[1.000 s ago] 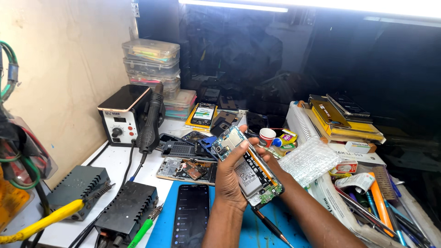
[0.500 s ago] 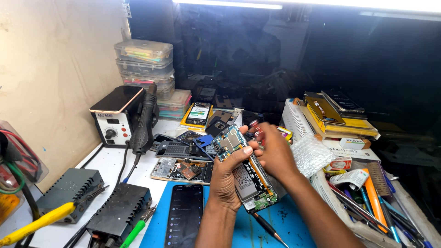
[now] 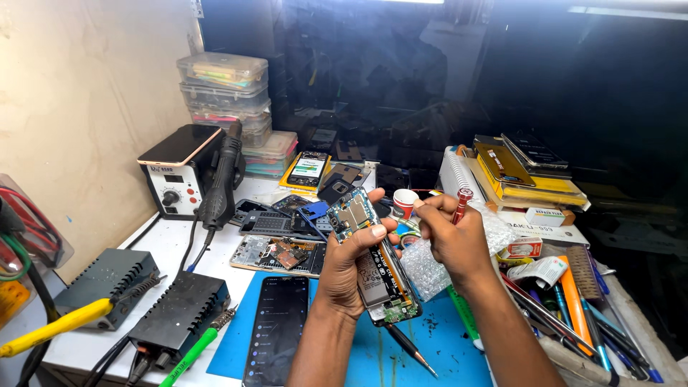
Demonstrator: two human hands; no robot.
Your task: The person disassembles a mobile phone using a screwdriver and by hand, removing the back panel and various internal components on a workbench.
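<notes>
Upper left: stacked clear storage boxes (image 3: 223,93) hold small coloured parts. Centre frame: left hand (image 3: 349,265) grips the opened phone (image 3: 373,261); right hand (image 3: 451,240), previously touching it, now pinches a red-tipped screwdriver (image 3: 461,204) apart.

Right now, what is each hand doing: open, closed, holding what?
Left hand: closed on the opened phone.
Right hand: closed on a red-handled screwdriver.

Right hand (image 3: 455,240) lifted off opened phone (image 3: 373,261), gripping red-tipped screwdriver (image 3: 461,204).
</notes>
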